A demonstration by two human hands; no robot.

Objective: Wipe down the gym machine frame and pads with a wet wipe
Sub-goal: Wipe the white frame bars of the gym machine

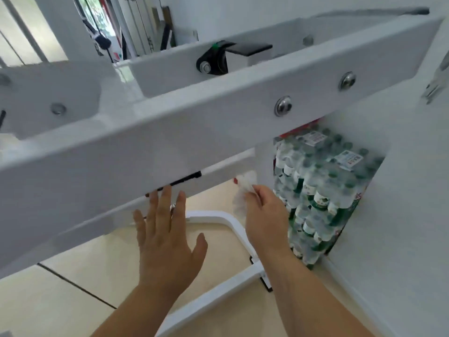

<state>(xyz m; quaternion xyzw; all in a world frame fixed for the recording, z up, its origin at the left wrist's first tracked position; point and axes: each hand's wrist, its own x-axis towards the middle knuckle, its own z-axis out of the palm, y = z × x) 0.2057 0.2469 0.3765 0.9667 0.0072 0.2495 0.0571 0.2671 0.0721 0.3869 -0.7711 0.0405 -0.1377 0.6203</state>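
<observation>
Right hand [263, 210]: I pinch the wet wipe [243, 190], bunched.
Left hand [167, 237]: spread wide, holding nothing.
Advice: I'd flatten the wipe against the frame beam [170, 132] underside.

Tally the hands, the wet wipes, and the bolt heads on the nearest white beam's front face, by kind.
2 hands: left hand, right hand
1 wet wipe
2 bolt heads on the nearest beam
Total: 5

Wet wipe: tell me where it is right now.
Head view, right of centre: the wet wipe is pinched in the right hand, just under the white frame beam, left of the stacked water bottles.
</observation>
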